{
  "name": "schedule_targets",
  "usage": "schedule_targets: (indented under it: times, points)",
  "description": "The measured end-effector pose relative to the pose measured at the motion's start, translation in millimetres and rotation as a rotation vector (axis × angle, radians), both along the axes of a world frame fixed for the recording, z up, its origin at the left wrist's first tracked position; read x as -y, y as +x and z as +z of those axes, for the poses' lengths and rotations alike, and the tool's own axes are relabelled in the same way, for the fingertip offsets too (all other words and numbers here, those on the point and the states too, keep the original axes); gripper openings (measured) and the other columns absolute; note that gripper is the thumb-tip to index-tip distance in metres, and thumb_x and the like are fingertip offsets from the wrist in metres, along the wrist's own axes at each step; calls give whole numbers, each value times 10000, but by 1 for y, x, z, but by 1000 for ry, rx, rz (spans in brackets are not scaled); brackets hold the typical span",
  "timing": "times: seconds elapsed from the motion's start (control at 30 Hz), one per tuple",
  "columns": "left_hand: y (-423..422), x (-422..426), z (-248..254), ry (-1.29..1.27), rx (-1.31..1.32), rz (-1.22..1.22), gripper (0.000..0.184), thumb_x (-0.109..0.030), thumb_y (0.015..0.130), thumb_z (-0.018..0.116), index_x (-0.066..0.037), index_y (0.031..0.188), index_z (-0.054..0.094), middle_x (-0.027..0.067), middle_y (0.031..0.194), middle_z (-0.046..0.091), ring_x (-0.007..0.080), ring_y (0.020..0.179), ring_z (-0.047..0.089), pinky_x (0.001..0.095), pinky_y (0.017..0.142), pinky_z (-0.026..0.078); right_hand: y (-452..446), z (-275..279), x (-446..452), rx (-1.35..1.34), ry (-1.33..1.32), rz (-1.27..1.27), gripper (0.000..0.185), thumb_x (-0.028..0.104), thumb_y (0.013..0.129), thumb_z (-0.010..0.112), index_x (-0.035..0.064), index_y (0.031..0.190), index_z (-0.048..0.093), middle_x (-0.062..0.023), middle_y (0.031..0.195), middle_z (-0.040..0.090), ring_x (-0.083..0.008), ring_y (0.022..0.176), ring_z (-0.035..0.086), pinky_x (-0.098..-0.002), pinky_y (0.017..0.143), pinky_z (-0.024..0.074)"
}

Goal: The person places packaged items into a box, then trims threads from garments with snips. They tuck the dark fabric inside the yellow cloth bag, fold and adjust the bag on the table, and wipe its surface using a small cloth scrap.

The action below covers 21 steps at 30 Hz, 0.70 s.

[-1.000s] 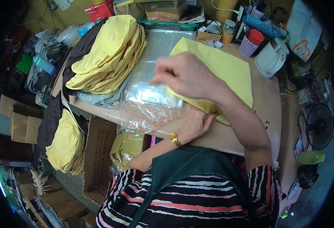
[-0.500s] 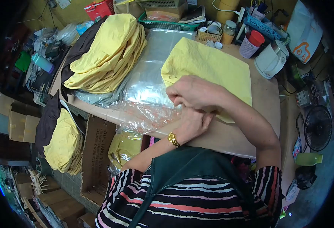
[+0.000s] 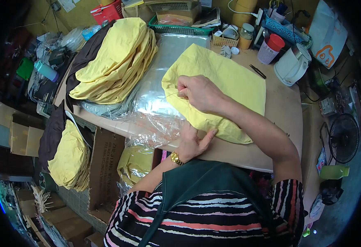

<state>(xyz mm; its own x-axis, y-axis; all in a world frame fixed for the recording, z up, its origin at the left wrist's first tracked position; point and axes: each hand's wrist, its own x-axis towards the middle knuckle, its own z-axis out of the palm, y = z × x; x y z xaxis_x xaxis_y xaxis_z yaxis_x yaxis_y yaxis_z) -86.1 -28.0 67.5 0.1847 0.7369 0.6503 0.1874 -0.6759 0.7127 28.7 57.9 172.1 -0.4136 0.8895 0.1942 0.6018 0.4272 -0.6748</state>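
A pale yellow cloth piece [image 3: 230, 78] lies on the table in front of me, its near edge raised and folded. My right hand [image 3: 201, 92] is closed in a pinch over its left part. A thin thread [image 3: 169, 96] sticks out to the left from those fingertips. At the near edge is my left hand [image 3: 192, 142], thumb against the yellow cloth and fingers partly hidden under it. Beneath and left of the cloth are clear plastic sheets [image 3: 156, 74]. Small dark snips [image 3: 258, 71] lie beyond the cloth on the right.
A tall pile of yellow and dark cloth pieces [image 3: 119, 61] stands at the left; another yellow bundle [image 3: 69, 158] hangs lower. A cardboard box [image 3: 104, 173] is below the table edge. A kettle [image 3: 293, 64], cups and baskets line the back right. A fan [image 3: 344, 136] stands at far right.
My hands were close together at the cloth's near left corner. The right has moved up and left with the thread, the left down and left. The cloth has shifted left, uncovering the snips.
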Motion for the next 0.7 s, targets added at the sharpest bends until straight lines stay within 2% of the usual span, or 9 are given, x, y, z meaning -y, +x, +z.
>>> schedule_targets:
  times: [0.1,0.17,0.27,0.4,0.5,0.57,0.6,0.63,0.7]
  points:
    - [-20,1,24,-26,-205,-70,383,-232,826,713,-14,1126,618,209,1071,607,402,1019,540,456,851,437,7,-12,0,18,20,-54,95,88,855,604,-3,872,582,-156,744,645,-290,719,645,-402,654,474]
    - [-30,1,36,-42,-375,74,358,-248,852,689,-19,1120,628,214,1068,604,402,985,542,464,852,433,13,-17,-1,-37,-129,-75,92,83,864,585,-6,880,578,-157,745,645,-294,718,641,-394,661,477]
    - [-45,-10,28,-79,-352,-101,332,-238,866,668,-21,1114,634,219,1072,600,401,965,540,469,839,434,10,-23,6,-94,-116,-131,76,65,868,579,-7,889,567,-134,724,628,-288,692,623,-376,667,479]
    - [-38,-4,31,-32,-425,-9,323,-237,872,646,-36,1124,641,223,1049,597,396,954,542,476,846,423,15,-30,20,-192,-105,-181,59,44,874,575,-5,897,552,-111,693,598,-276,665,600,-355,669,480]
    - [-25,1,27,1,-591,-6,305,-238,856,642,-36,1084,650,214,997,598,384,955,548,491,861,407,13,-19,34,-195,-122,-199,62,46,873,591,7,893,546,-117,850,609,-273,777,596,-355,729,476]
    - [-19,-1,17,-246,-833,-94,280,-253,851,642,-39,1032,652,219,1073,572,382,1036,519,498,842,408,4,-16,54,-179,211,-5,91,84,867,621,28,914,566,-141,1071,579,-298,945,575,-373,816,464]
    - [-16,-2,19,-245,-832,-96,280,-253,851,642,-39,1032,652,219,1073,572,382,1036,519,498,842,408,0,-10,70,-56,234,-44,190,132,864,640,61,1019,556,-166,1208,521,-335,1077,536,-407,877,450]
    - [-13,-3,23,-292,-920,-110,266,-252,837,653,-49,1009,652,206,1053,571,373,1005,524,492,808,410,0,-15,78,-55,237,-45,190,132,864,640,61,1019,556,-166,1208,521,-335,1077,536,-407,877,450]
    - [-11,-5,25,-338,-1003,-122,253,-251,823,664,-59,987,652,194,1033,570,365,974,529,485,775,412,5,-33,85,187,350,-336,291,232,876,653,103,1095,512,-179,1253,503,-347,1074,535,-426,890,435]
